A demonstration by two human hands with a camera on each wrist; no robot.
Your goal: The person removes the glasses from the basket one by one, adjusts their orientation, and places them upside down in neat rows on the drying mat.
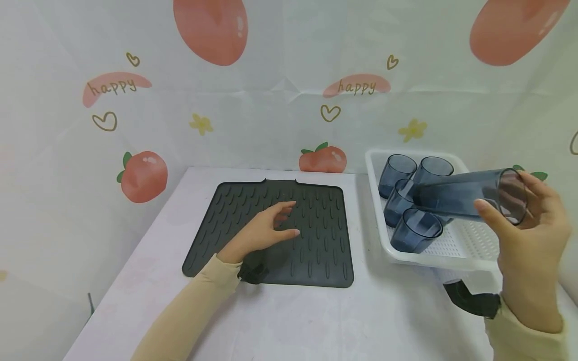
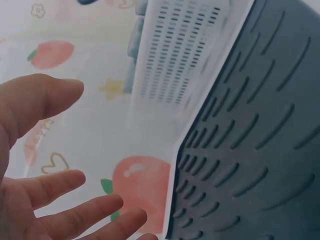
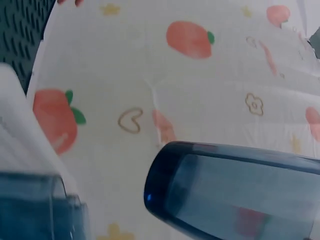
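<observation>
**Your Right Hand Has the Tall Blue Glass**

Your right hand (image 1: 536, 235) holds a tall blue glass (image 1: 465, 194) by its top end. Your thumb is on the near side and your fingers curl around the far side, so you have hold of it. The glass lies on its side in the air, with its round mouth toward your palm and its bottom pointing left. It is above the white basket (image 1: 451, 261), on the right part of the table (image 1: 293, 321). In the right wrist view, you can see a gap between its bottom and the blue glass at the lower left.

Short blue cups (image 1: 413, 236) stand bunched in the left part of the basket. The tall glass hides some of them, so you cannot count them all. The basket has lots of little holes.

Your left hand (image 1: 261, 228) has nothing in it. Its thumb and fingers are well apart and a bit bent. In the head view it is over the dark, bumpy mat (image 1: 325, 240), to the left of the basket. Behind everything is a white wall sheet (image 1: 271, 115) with red fruit, hearts and yellow flowers.
</observation>
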